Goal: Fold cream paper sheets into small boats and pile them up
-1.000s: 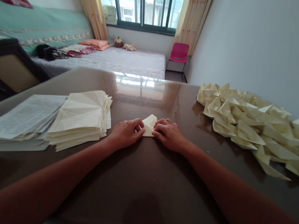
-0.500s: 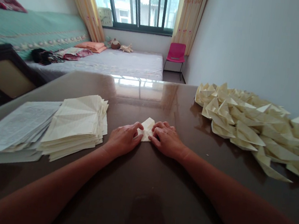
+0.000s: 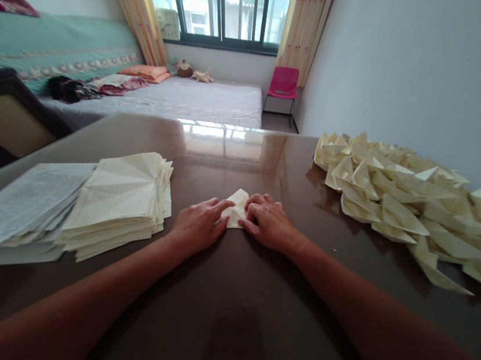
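At the left of the counter (image 3: 171,312) lay printed sheets (image 3: 19,199), with a stack of creased sheets (image 3: 118,179) overlapping them. Next came the left hand (image 3: 201,219), palm down, its forearm reaching in diagonally, index finger stretched over the left side of the small folded paper (image 3: 238,198) and thumb near its lower corner. That paper lay flat on the counter between both hands; holding it square there, with light, even pressure, would have suited the folding. The right hand (image 3: 269,221) arched at its right side, knuckles bent, fingers curled in and thumb at the lower edge; pressing firmly along the crease seemed wise, lest the layers slip. Whether either hand's fingers pinched the paper or only pressed it, I could not tell. Farther right sat a heap of folded paper shapes (image 3: 405,194).
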Demonstrator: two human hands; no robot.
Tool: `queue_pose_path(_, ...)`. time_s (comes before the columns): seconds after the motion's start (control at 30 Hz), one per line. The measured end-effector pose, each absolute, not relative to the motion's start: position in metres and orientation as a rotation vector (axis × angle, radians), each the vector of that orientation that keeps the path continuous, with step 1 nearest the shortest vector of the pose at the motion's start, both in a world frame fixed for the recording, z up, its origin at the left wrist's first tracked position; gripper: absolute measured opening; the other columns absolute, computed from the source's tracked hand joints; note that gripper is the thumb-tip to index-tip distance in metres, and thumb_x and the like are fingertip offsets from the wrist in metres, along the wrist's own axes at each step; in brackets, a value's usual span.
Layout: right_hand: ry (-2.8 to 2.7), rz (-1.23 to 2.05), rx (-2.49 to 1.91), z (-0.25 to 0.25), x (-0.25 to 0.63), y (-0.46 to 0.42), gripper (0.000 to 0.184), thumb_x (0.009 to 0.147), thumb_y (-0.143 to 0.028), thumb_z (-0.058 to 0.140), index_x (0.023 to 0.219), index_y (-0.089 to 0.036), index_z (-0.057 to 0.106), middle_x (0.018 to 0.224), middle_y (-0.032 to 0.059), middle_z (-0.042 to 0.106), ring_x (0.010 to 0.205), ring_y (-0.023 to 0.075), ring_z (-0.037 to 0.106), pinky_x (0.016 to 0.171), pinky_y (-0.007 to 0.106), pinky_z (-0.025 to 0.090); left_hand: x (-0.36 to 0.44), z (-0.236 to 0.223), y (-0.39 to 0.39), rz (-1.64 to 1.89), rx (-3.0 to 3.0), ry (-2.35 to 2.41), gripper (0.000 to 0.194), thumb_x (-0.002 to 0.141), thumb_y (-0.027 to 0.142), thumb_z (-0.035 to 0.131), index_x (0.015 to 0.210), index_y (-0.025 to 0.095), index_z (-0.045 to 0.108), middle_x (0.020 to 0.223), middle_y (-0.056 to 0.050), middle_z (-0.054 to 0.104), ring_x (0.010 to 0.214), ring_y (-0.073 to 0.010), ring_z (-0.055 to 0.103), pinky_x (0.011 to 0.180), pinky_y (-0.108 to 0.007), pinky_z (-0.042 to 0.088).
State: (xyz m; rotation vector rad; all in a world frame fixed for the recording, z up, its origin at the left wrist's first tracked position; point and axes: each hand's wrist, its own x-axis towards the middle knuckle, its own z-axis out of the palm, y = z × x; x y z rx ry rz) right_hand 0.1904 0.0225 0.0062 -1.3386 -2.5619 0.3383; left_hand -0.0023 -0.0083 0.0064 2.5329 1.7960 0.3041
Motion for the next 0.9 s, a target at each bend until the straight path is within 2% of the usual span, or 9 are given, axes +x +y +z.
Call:
queue_pose_path(0.13, -2.527, 0.356, -1.323, 0.003, 0.191, 0.024, 0.024, 0.087, -0.038, 0.054, 0.075, -0.018, 0.06, 0.108, 0.0055, 0.061, 0.103, 0.0225, 0.048, 0.083, 0.039, 0.038, -0.003, 0.005, -0.009, 0.403, 2.806, 1.532, 0.031, 0.095, 0.03, 0.041, 0.12, 0.033, 0.058, 0.116, -0.001, 0.061, 0.106, -0.0202, 0.052, 0.079, -0.03, 0.046)
queue_pose_path(0.2, -2.517, 0.383, -1.264, 0.001, 0.196, 0.03, 0.021, 0.087, -0.035, 0.054, 0.078, -0.018, 0.061, 0.109, 0.0065, 0.061, 0.104, 0.0222, 0.049, 0.085, 0.039, 0.039, -0.004, 0.003, -0.009, 0.385, 2.89, 1.378, 0.029, 0.095, 0.027, 0.041, 0.116, 0.031, 0.061, 0.118, 0.0, 0.061, 0.108, -0.0194, 0.05, 0.087, -0.031, 0.045)
queue_pose_path(0.3, -2.512, 0.623, -1.064, 0.003, 0.211, 0.044, 0.018, 0.091, -0.026, 0.049, 0.089, -0.016, 0.064, 0.105, 0.0072, 0.065, 0.098, 0.0172, 0.055, 0.088, 0.033, 0.042, -0.005, 0.002, -0.009, 0.315, 2.93, 1.354, 0.029, 0.095, 0.026, 0.042, 0.117, 0.029, 0.06, 0.119, 0.001, 0.062, 0.108, -0.0193, 0.05, 0.087, -0.032, 0.045)
queue_pose_path(0.4, -2.496, 0.828, -0.956, 0.012, 0.226, 0.053, 0.024, 0.092, -0.019, 0.044, 0.101, -0.016, 0.066, 0.099, 0.0051, 0.068, 0.09, 0.0141, 0.061, 0.084, 0.027, 0.045, -0.004, 0.003, -0.011, 0.283, 2.964, 1.379, 0.03, 0.095, 0.026, 0.043, 0.12, 0.03, 0.059, 0.121, 0.0, 0.061, 0.108, -0.0199, 0.05, 0.081, -0.032, 0.046)
queue_pose_path(0.53, -2.729, 0.582, -0.814, 0.026, 0.226, 0.039, 0.032, 0.086, -0.008, 0.046, 0.105, -0.02, 0.069, 0.107, 0.0068, 0.066, 0.098, 0.0162, 0.059, 0.09, 0.029, 0.043, -0.003, 0.005, -0.013, 0.27, 2.974, 1.396, 0.03, 0.094, 0.027, 0.045, 0.12, 0.03, 0.059, 0.12, -0.001, 0.061, 0.108, -0.0199, 0.051, 0.077, -0.031, 0.046)
queue_pose_path(0.63, -2.912, 0.292, -0.859, 0.034, 0.214, 0.017, 0.035, 0.086, -0.009, 0.048, 0.113, -0.022, 0.065, 0.114, 0.0083, 0.063, 0.107, 0.0198, 0.053, 0.09, 0.033, 0.042, -0.004, 0.005, -0.013, 0.259, 2.964, 1.407, 0.031, 0.094, 0.026, 0.044, 0.122, 0.031, 0.058, 0.125, 0.0, 0.06, 0.113, -0.0206, 0.049, 0.081, -0.032, 0.045)
queue_pose_path(0.77, -3.022, -0.089, -1.076, 0.039, 0.199, -0.01, 0.034, 0.091, -0.016, 0.043, 0.122, -0.012, 0.058, 0.118, 0.0159, 0.059, 0.107, 0.025, 0.052, 0.084, 0.038, 0.042, -0.007, 0.004, -0.013, 0.213, 2.953, 1.384, 0.038, 0.093, 0.022, 0.04, 0.127, 0.034, 0.054, 0.135, 0.006, 0.054, 0.123, -0.0215, 0.044, 0.09, -0.036, 0.041)
queue_pose_path(0.9, -3.057, -0.212, -1.175, 0.038, 0.192, -0.024, 0.036, 0.09, -0.014, 0.042, 0.123, -0.008, 0.057, 0.118, 0.0182, 0.059, 0.106, 0.0269, 0.051, 0.083, 0.04, 0.041, -0.01, 0.004, -0.016, 0.174, 2.912, 1.392, 0.043, 0.091, 0.027, 0.04, 0.132, 0.033, 0.049, 0.14, 0.006, 0.049, 0.128, -0.0228, 0.041, 0.099, -0.039, 0.035)
